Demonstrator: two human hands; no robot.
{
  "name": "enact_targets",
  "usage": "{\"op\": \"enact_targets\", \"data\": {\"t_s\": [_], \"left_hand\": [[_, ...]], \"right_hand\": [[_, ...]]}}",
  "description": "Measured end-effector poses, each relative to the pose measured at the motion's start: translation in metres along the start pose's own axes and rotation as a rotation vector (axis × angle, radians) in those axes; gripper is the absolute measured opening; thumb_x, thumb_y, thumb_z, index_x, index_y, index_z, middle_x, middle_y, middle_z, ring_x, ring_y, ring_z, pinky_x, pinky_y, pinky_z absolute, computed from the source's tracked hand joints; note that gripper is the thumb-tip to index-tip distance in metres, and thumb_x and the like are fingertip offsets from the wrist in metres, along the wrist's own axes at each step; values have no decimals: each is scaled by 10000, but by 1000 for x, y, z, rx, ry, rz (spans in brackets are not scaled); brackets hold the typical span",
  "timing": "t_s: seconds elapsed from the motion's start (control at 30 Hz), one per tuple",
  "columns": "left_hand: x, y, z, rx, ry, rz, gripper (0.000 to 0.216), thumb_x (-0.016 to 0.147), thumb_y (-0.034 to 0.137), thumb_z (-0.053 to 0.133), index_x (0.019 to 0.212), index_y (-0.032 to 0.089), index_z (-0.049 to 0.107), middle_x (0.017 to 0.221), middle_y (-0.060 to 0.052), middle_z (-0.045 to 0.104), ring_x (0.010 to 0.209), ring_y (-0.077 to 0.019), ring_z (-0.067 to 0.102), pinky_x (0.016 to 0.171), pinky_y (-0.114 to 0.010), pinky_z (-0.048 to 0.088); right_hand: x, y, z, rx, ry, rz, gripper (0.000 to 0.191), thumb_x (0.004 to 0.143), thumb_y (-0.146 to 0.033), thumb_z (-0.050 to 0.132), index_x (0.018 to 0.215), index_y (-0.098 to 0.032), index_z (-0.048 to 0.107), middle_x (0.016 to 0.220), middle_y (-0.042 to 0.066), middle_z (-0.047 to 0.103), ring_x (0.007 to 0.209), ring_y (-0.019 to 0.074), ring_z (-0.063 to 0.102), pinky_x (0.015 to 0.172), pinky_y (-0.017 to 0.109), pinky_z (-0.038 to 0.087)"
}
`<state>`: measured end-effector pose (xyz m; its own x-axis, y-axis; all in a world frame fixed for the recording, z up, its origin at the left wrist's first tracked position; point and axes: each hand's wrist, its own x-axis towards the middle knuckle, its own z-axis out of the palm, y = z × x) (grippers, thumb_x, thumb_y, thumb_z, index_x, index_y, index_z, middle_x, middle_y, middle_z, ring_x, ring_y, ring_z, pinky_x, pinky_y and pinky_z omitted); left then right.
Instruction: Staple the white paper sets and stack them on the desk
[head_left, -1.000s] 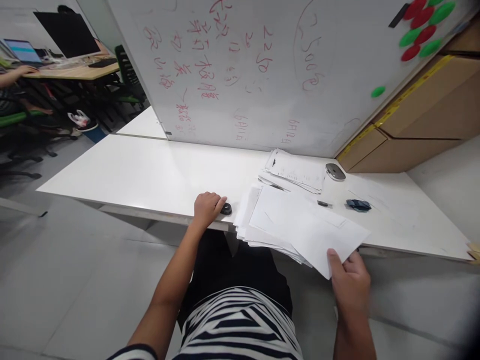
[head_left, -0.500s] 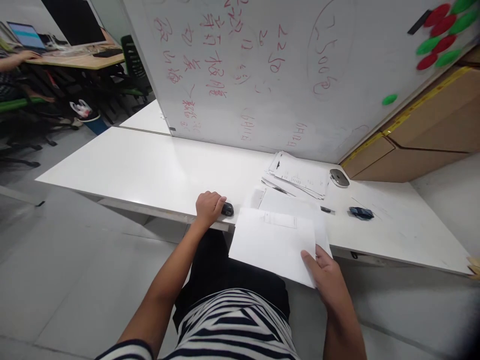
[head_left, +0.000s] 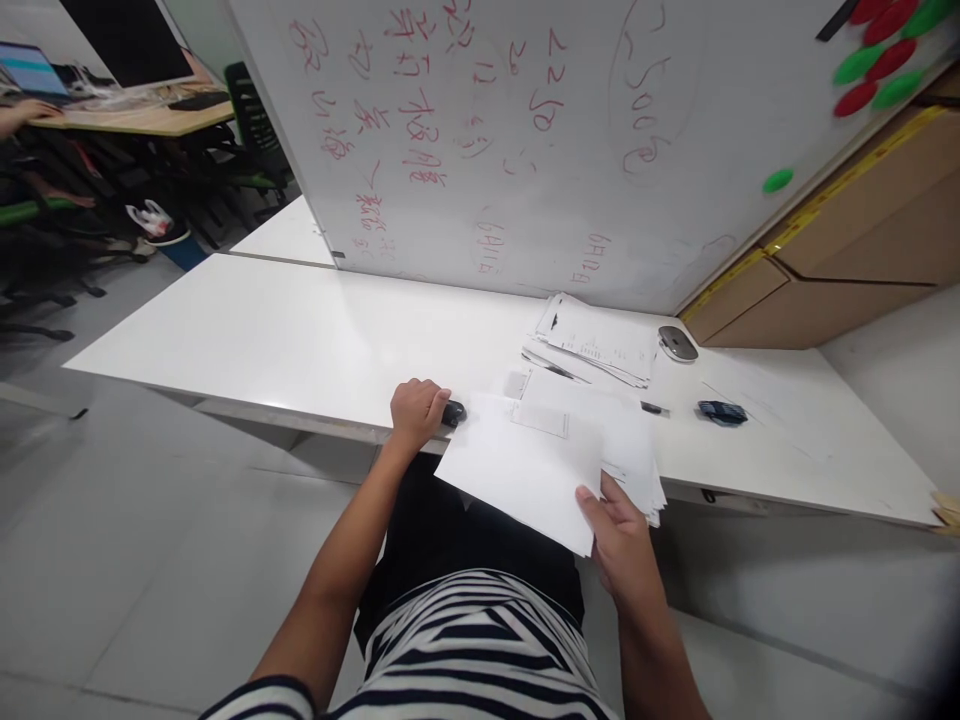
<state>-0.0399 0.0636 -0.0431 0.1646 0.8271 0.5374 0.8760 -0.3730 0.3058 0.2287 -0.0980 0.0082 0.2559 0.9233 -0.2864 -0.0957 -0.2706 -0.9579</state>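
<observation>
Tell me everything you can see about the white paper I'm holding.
The white paper looks thin, smooth and rectangular, with a faint box near its far edge. Your right grip pinches its right edge, near the closest corner, thumb on top. It is slanted, its near part jutting past the edge of the white table, overlapping other papers. Whether it is one sheet or several, I can't tell.

White sheet [head_left: 517, 490] w/ faint printed box nr its far edge is overhanging near edge of tbl [head_left: 247, 330], being pinched at R edge. White paper pile [head_left: 628, 432] is lying just R, partly covered. Small blk obj [head_left: 455, 413] is sitting just L.
</observation>
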Motion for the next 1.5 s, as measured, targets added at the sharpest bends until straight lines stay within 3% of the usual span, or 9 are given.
{"op": "enact_targets", "data": {"t_s": [0.23, 0.47, 0.57, 0.77, 0.97, 1.23, 1.5], "left_hand": [[1, 0, -2, -37, -26, -22, 449, 950, 382, 290, 609, 218, 532, 643, -44, 587, 661, -176, 468, 669, -348, 293], [1, -2, -4, -107, -28, -37, 518, 964, 415, 212, 636, 222, 564, 656, -52, 593, 671, -180, 471, 686, -354, 311], [1, -3, -4, -119, -21, -62, 559, 966, 434, 169, 633, 222, 565, 656, -53, 590, 665, -180, 468, 681, -350, 316], [1, -3, -2, -114, 11, -94, 546, 967, 441, 185, 635, 222, 559, 654, -50, 588, 668, -181, 469, 680, -346, 311], [0, -3, -1, -108, 3, -82, 522, 965, 426, 213, 638, 225, 566, 661, -51, 590, 683, -184, 479, 696, -351, 314], [-2, -3, -2, -108, 24, -92, 509, 964, 415, 226, 633, 222, 561, 663, -52, 592, 676, -184, 468, 695, -359, 310], [-3, -5, 0, -145, 72, -112, 562, 963, 459, 161, 659, 226, 572, 700, -61, 614, 711, -193, 496, 725, -371, 318]], "right_hand": [[-10, -9, 4, -226, 85, -69, 525, 806, -477, 619, 1268, -229, 597, 1152, 55, 682, 996, 252, 638, 789, 334, 536], [-26, -25, 18, -326, -7, -92, 513, 841, -459, 569, 1310, -252, 558, 1186, 43, 667, 1005, 262, 637, 699, 303, 551], [-27, -28, 21, -350, -23, -119, 453, 850, -446, 554, 1263, -264, 601, 1189, 28, 666, 1030, 258, 627, 782, 328, 543], [-20, -24, 16, -352, 112, -85, 409, 813, -449, 591, 1170, -265, 669, 1191, 21, 666, 1096, 266, 601, 919, 395, 496], [-17, -21, 14, -331, 103, -71, 391, 794, -439, 608, 1143, -276, 681, 1205, 7, 657, 1168, 275, 559, 1006, 444, 437], [-20, -30, 15, -385, 181, -118, 353, 797, -356, 581, 1120, -268, 693, 1138, -2, 690, 1124, 267, 584, 956, 413, 477], [-15, -34, 33, -379, 88, -115, 372, 817, -330, 529, 1146, -249, 682, 1107, 9, 702, 1071, 247, 600, 894, 377, 498]]}}
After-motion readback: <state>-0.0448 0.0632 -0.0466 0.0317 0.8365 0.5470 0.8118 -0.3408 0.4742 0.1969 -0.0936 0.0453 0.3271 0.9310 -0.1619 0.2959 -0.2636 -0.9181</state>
